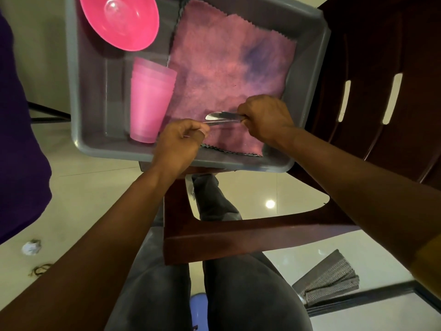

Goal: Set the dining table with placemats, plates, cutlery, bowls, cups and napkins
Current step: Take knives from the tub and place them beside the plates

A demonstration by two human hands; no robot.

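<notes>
A grey plastic tub [78, 87] rests on a dark wooden chair. Inside lie a pink bowl [119, 20] at the far left, a stack of pink cups [149, 101] on its side, and pink-purple napkin cloths [226, 75] covering the right half. My right hand [265, 118] grips metal cutlery [220, 115], knife blades pointing left, just above the cloths. My left hand [179, 142] pinches another thin metal piece at the tub's near edge, right next to the blades. How many pieces each hand holds is hidden by the fingers.
The dark wooden chair [238, 232] carries the tub; its slatted back [372, 91] rises at the right. A purple cloth [16, 139] hangs at the left. Folded grey patterned fabric [329, 280] lies on the tiled floor at lower right. My knees are below the chair.
</notes>
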